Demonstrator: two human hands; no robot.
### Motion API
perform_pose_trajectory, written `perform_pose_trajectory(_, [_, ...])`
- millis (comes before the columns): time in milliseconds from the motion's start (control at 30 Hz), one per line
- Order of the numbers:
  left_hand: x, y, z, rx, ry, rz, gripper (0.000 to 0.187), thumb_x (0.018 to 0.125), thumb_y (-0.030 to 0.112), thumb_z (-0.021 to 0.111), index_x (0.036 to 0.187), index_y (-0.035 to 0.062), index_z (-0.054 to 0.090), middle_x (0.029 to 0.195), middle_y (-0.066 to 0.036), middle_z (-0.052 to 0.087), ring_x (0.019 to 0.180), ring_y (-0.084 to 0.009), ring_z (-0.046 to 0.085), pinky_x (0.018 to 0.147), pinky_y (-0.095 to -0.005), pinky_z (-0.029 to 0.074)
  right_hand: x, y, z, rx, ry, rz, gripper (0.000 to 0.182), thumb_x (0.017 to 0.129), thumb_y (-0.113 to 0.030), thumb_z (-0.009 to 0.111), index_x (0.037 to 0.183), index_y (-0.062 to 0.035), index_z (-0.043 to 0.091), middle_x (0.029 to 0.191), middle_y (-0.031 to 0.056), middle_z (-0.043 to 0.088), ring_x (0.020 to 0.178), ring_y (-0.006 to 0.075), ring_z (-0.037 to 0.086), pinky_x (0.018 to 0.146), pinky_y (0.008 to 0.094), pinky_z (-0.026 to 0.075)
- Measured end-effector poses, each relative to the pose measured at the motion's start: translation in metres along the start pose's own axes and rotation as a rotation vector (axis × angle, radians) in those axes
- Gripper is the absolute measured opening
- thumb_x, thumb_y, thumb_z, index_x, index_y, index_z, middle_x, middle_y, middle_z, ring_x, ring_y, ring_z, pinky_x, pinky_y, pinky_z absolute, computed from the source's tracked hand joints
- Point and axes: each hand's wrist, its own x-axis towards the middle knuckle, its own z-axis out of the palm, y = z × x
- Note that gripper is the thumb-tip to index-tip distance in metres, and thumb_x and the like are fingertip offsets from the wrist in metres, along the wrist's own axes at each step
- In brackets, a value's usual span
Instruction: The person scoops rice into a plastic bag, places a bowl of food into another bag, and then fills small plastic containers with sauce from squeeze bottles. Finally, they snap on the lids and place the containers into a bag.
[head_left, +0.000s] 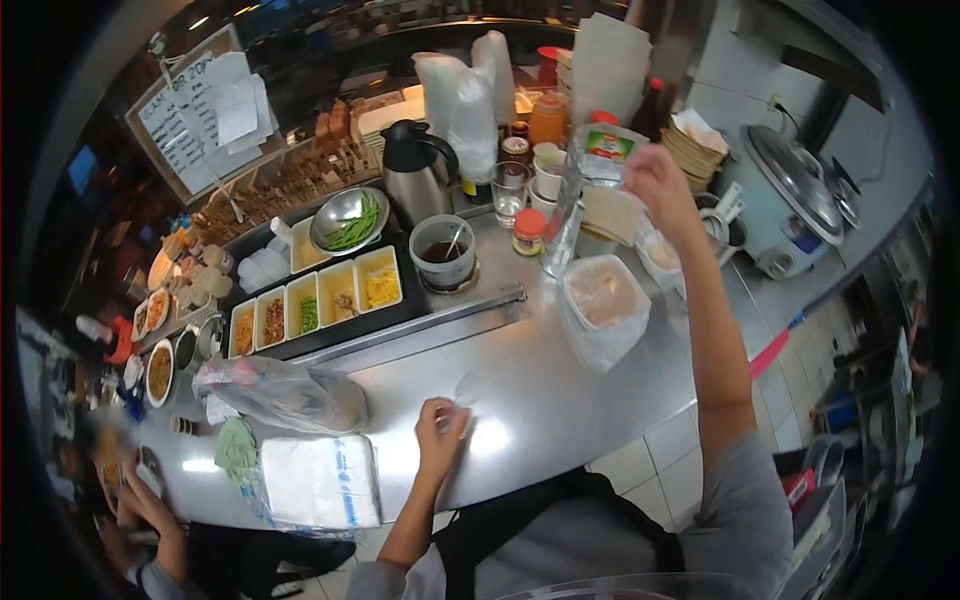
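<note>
My left hand is closed low over the steel counter, pinching a small clear piece of plastic, perhaps a bag or film. My right hand reaches to the back right, its fingers curled together beside a clear packet with a green and red label. Whatever those fingers hold, if anything, is hidden. Below that hand lie brown paper sheets and a bowl with plastic wrapped round it. Left of my left hand stands a filled clear plastic bag.
White plastic bags lie stacked at the front left by a green cloth. Topping tubs line the back beside a tub of dark liquid and a thermos jug. A rice cooker stands right. Another person's arm shows left.
</note>
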Motion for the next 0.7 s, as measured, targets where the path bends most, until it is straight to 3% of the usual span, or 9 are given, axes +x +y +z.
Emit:
perform_pose_trajectory(100, [-0.022,0.025,-0.003,-0.338,0.227,-0.352,0.023,0.091,0.025,0.045,0.089,0.0029,0.052,0.086,-0.007,0.058,0.074,-0.0136,0.056,0.062,-0.0254,0.045,0.116,0.05,0.002,-0.039,-0.098,0.342,0.039,0.075,-0.007,0.06,0.112,-0.0016,0.048,0.089,0.0055,0.057,0.073,0.0121,0.054,0.066,0.0234,0.046])
perform_pose_trajectory(133, [-0.035,0.025,-0.002,-0.479,0.342,-0.427,0.025,0.091,0.029,0.043,0.092,0.005,0.052,0.086,-0.007,0.057,0.075,-0.0144,0.056,0.063,-0.0254,0.044,0.142,0.064,0.007,-0.015,-0.137,0.332,0.039,0.075,-0.007,0.06,0.112,-0.0016,0.048,0.089,0.0055,0.057,0.073,0.0121,0.054,0.066,0.0234,0.046])
perform_pose_trajectory(200, [-0.071,0.013,0.001,-0.605,0.519,-0.484,0.027,0.089,0.037,0.047,0.092,0.0103,0.051,0.087,-0.004,0.056,0.085,-0.0163,0.052,0.07,-0.0309,0.041,0.192,0.091,0.016,-0.351,-0.314,0.273,0.047,0.071,-0.012,0.066,0.111,-0.0012,0.046,0.097,0.0093,0.055,0.086,0.0111,0.053,0.075,0.0244,0.046])
perform_pose_trajectory(300, [-0.129,0.014,0.024,-0.717,0.652,-0.421,0.028,0.087,0.036,0.051,0.097,0.0104,0.051,0.099,-0.006,0.055,0.091,-0.0193,0.049,0.075,-0.0343,0.038,0.317,0.299,0.02,-0.447,-0.174,-0.005,0.062,0.061,-0.018,0.075,0.111,0.0025,0.045,0.101,0.0137,0.057,0.092,0.0165,0.056,0.078,0.0269,0.046])
perform_pose_trajectory(333, [-0.143,0.016,0.035,-0.709,0.671,-0.409,0.028,0.087,0.036,0.051,0.097,0.0104,0.051,0.099,-0.006,0.055,0.091,-0.0193,0.049,0.075,-0.0343,0.038,0.317,0.297,0.026,-0.427,-0.184,-0.01,0.062,0.061,-0.018,0.075,0.111,0.0025,0.045,0.101,0.0137,0.057,0.092,0.0165,0.056,0.078,0.0269,0.046])
perform_pose_trajectory(400, [-0.161,0.029,0.057,-0.764,0.8,-0.422,0.027,0.087,0.033,0.054,0.099,0.0091,0.05,0.105,-0.007,0.054,0.094,-0.0213,0.048,0.078,-0.0354,0.037,0.284,0.261,0.038,-0.69,-0.031,0.043,0.09,0.045,-0.029,0.082,0.114,0.0098,0.039,0.107,0.0258,0.055,0.096,0.0355,0.057,0.083,0.0377,0.046])
perform_pose_trajectory(533, [-0.153,0.07,0.092,-0.678,0.851,-0.438,0.04,0.082,0.039,0.059,0.108,0.0107,0.048,0.107,-0.004,0.053,0.09,-0.019,0.052,0.077,-0.0329,0.04,0.267,0.239,0.048,-0.694,-0.033,0.068,0.074,0.049,-0.022,0.08,0.106,0.0049,0.041,0.101,0.0251,0.056,0.097,0.0367,0.056,0.083,0.0403,0.045])
perform_pose_trajectory(600, [-0.149,0.069,0.095,-0.691,0.928,-0.355,0.026,0.086,0.03,0.055,0.1,0.0083,0.05,0.106,-0.008,0.053,0.096,-0.0226,0.048,0.079,-0.0371,0.037,0.27,0.238,0.049,-0.704,-0.035,0.034,0.07,0.05,-0.021,0.079,0.104,0.0034,0.042,0.1,0.0239,0.057,0.095,0.0356,0.057,0.083,0.0404,0.046])
perform_pose_trajectory(700, [-0.144,0.069,0.1,-0.708,0.921,-0.324,0.023,0.084,0.021,0.059,0.101,0.0086,0.049,0.105,-0.008,0.053,0.091,-0.0205,0.052,0.076,-0.0322,0.039,0.27,0.208,0.042,-0.623,-0.033,-0.097,0.065,0.052,-0.02,0.077,0.104,0.0005,0.043,0.098,0.0215,0.058,0.092,0.0337,0.058,0.081,0.0398,0.046])
